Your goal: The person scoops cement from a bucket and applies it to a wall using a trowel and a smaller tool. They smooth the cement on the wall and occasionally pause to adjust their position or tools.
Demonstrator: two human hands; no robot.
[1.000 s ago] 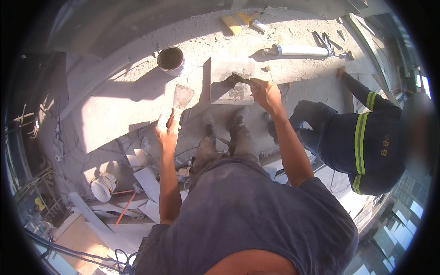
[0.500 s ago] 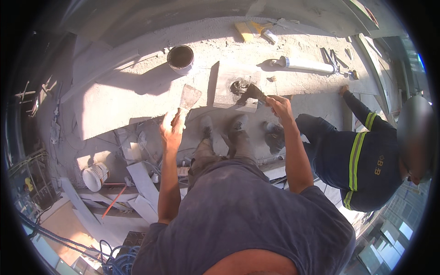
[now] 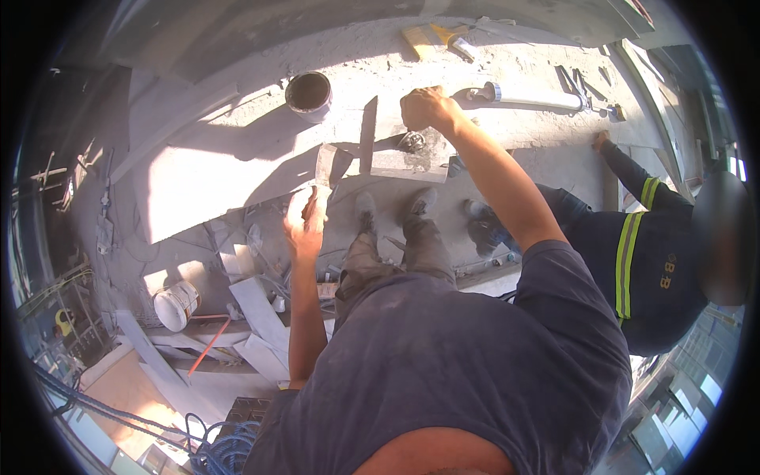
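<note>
My left hand (image 3: pixel 305 222) grips the handle of a putty knife (image 3: pixel 331 165), its wide blade pointing away from me. My right hand (image 3: pixel 427 108) is closed over the far side of a flat grey board (image 3: pixel 396 162). Its fingers wrap the handle of a second putty knife, whose blade is mostly hidden beneath the hand. A small heap of dark paste (image 3: pixel 412 142) sits on the board, just nearer to me than that hand. Left of the board, an open tin (image 3: pixel 309 96) with a dark inside stands upright.
A caulking gun (image 3: pixel 538 97) lies right of the board. Farther back is a yellow-bristled brush (image 3: pixel 423 41). On the right, a person in a dark striped shirt (image 3: pixel 653 253) reaches toward the ledge. Lower left are a white bucket (image 3: pixel 176 305), loose panels (image 3: pixel 261 310) and blue rope (image 3: pixel 226 451).
My right hand has moved away from me and left, from the board's right side to its far side, turning over the putty knife. The left putty knife has turned slightly; its hand barely moved.
</note>
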